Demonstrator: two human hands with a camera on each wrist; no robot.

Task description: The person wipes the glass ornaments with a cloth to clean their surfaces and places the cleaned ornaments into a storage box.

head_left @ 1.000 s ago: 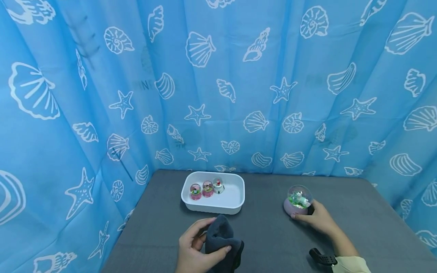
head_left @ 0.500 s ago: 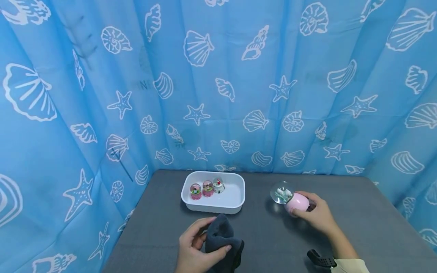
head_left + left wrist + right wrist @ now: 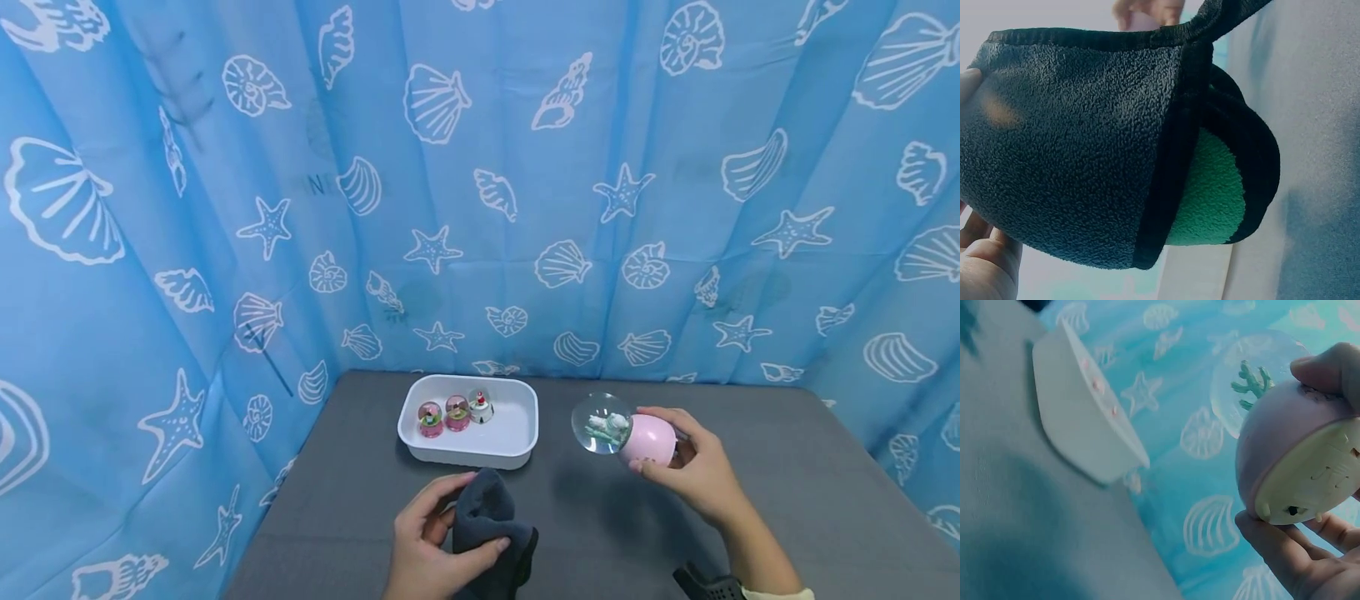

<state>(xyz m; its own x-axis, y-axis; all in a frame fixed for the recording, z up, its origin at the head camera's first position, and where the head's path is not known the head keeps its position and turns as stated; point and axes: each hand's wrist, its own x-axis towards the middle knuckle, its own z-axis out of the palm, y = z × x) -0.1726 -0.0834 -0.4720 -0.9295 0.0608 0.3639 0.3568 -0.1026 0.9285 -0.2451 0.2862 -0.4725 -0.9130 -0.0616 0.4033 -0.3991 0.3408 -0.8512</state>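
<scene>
My right hand [image 3: 693, 467] grips a large snow globe [image 3: 649, 440] by its pink base. The globe is tipped on its side above the table, its clear dome pointing left. In the right wrist view the pale underside of the snow globe [image 3: 1300, 462] shows, with thumb and fingers at its edges. My left hand [image 3: 438, 537] holds a folded dark grey cloth [image 3: 487, 517] between thumb and fingers. Seen from the left wrist, the cloth [image 3: 1079, 150] has black edging and a green side peeking out of the fold.
A white tray [image 3: 517, 454] stands on the grey table [image 3: 330, 500] ahead of the left hand. Inside it are three small snow globes [image 3: 457, 413], grouped at its left. A blue shell-print curtain [image 3: 480, 225] hangs behind the table. A black watch [image 3: 708, 583] is on the right wrist.
My right hand has lifted the large snow globe from the table and tipped it leftward, bringing its dome nearer the tray. The left hand and cloth have stayed in place.
</scene>
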